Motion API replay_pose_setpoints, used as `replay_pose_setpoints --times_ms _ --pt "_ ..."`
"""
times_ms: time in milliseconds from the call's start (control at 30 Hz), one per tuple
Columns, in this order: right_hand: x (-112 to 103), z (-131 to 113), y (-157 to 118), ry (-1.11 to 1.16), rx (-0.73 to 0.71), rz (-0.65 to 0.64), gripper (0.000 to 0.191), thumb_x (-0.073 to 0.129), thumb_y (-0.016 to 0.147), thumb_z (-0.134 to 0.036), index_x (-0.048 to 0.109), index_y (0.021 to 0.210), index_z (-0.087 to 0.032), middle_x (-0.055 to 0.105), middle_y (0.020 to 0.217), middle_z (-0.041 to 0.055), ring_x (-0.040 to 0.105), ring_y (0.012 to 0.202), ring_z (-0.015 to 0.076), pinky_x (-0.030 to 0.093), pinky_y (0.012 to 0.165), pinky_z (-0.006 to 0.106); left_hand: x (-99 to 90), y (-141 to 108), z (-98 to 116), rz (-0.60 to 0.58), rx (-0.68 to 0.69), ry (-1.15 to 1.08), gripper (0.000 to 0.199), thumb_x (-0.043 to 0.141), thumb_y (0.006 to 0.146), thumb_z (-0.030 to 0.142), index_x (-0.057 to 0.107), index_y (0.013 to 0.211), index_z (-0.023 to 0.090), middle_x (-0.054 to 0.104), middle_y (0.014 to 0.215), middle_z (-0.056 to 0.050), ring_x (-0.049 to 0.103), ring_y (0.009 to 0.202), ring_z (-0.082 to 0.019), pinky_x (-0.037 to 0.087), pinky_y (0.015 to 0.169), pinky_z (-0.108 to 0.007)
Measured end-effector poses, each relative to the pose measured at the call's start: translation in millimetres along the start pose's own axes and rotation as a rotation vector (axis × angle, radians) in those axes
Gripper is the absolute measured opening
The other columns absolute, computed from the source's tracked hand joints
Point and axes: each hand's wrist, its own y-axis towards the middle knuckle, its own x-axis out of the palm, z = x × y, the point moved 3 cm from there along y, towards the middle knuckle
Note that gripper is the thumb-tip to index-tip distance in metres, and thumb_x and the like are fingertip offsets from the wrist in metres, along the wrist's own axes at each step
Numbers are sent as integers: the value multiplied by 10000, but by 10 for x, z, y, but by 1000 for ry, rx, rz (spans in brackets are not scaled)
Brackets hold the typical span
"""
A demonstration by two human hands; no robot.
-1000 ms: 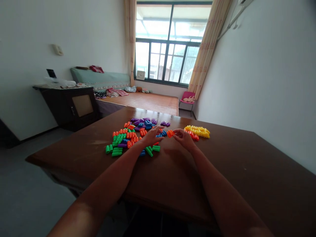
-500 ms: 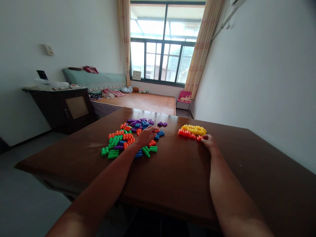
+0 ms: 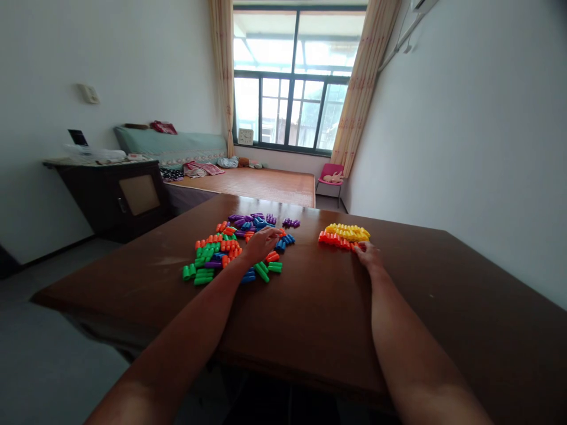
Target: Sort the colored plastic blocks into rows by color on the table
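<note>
A mixed pile of small plastic pieces in green (image 3: pixel 204 276), orange (image 3: pixel 214 239), blue (image 3: pixel 261 223) and purple (image 3: pixel 239 220) lies on the brown table (image 3: pixel 301 319). Over the pile's right side is my left hand (image 3: pixel 266 241), its fingers bent close together near an orange piece; what they grip is too small to tell. To the right, a row of orange-red pieces (image 3: pixel 334 239) lies in front of yellow pieces (image 3: pixel 348 231). My right hand (image 3: pixel 367 254) is closed on an orange piece at the right end of that row.
Behind the table is a bed (image 3: pixel 266 183) with cloths on it. A dark cabinet (image 3: pixel 137 192) is on the left, and a pink chair (image 3: pixel 330 175) stands beyond the table's far edge. The wall is on the right.
My right hand has moved slightly left, and the orange piece at its fingertips is now against the orange-red row. My left hand has barely moved.
</note>
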Motion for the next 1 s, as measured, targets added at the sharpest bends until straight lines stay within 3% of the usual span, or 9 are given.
replay_pose_setpoints --times_ms 133,300,533,667,767,833,900,1000 --pt "-11 -28 7 95 157 75 232 660 665 -365 641 794 -173 701 759 75 643 656 185 512 638 297 11 -1 -6 -8 0 -13 222 522 864 264 660 1017 180 670 1066 -61 644 948 -161 547 830 -283" --pt "49 -273 -14 125 23 128 337 637 686 -483 630 808 -170 689 765 79 632 673 196 516 682 336 10 5 -35 0 -14 -4 223 523 864 262 664 1022 190 674 1058 -52 644 934 -156 545 832 -282" --pt "139 -434 -53 93 -26 19 393 624 725 -553 644 825 -173 672 747 79 620 659 210 510 731 384 28 5 -38 -3 14 4 215 514 876 259 672 1006 194 683 1051 -52 644 958 -157 541 844 -283" --pt "102 -424 -65 63 -18 56 406 524 807 -497 672 917 -136 671 830 118 606 694 213 497 762 389 -206 48 -118 128 -16 107 231 528 858 233 679 1030 205 689 1085 -50 632 1028 -181 527 894 -313" --pt "56 -398 -88 44 2 168 436 441 846 -459 679 966 -114 670 902 153 595 734 227 483 773 393 -522 124 -271 357 -165 157 256 500 857 196 681 1037 183 711 1033 -61 656 972 -186 534 877 -325" --pt "38 -399 -107 44 14 232 451 412 855 -446 680 993 -110 667 929 163 587 743 230 475 774 390 -644 202 -373 408 -276 204 263 491 844 165 683 1023 160 724 969 -68 671 909 -187 540 850 -323" --pt "35 -431 -126 62 12 259 451 394 859 -427 679 1013 -114 664 960 163 579 734 224 471 769 383 -613 310 -436 286 -317 272 267 497 829 149 682 1022 150 726 968 -77 675 895 -191 536 851 -322" --pt "47 -532 -150 95 -55 249 425 371 863 -378 674 1024 -126 660 980 151 577 752 221 469 788 382 -340 462 -449 -33 -237 421 300 549 801 157 669 1075 172 699 1102 -97 643 1033 -218 488 948 -350"
